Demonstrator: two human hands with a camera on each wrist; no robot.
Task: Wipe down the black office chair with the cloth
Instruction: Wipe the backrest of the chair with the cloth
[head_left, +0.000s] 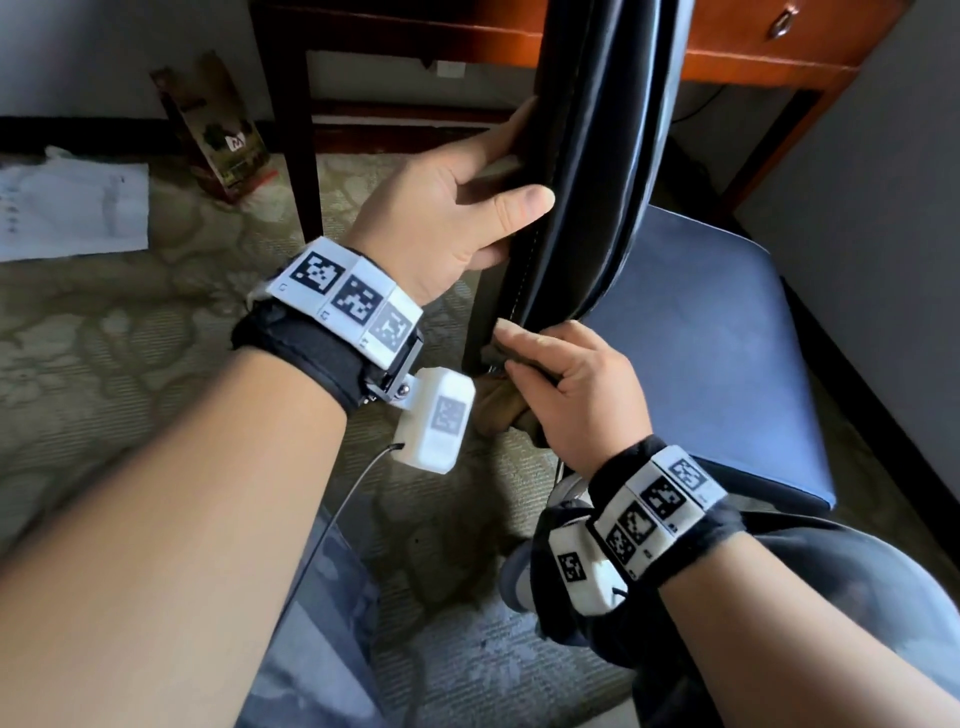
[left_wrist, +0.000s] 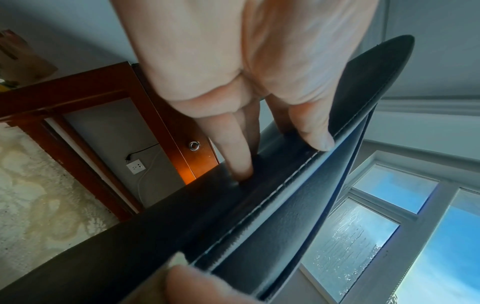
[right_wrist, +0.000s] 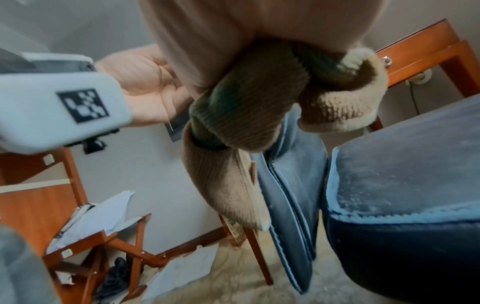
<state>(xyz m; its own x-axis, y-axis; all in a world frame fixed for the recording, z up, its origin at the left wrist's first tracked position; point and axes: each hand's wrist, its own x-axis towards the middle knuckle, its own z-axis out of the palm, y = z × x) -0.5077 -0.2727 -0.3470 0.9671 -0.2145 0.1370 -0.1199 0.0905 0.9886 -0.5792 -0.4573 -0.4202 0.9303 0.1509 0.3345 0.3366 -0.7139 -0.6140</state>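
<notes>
Narrow gap between backrest (head_left: 587, 171) lower edge and seat (head_left: 711, 353). Right hand (head_left: 576, 395) with bunched cloth (right_wrist: 249, 115) sits at its left end, partly filling it. Left hand (head_left: 457, 208) clamps the backrest's left edge, blocking travel up that side. Desk leg (head_left: 304, 150) stands near, left of the backrest; the desk (head_left: 727, 47) is behind it. Open carpet (head_left: 130, 332) lies left of both hands, with paper (head_left: 67, 208) and a bag (head_left: 218, 130) farther out by the wall.
</notes>
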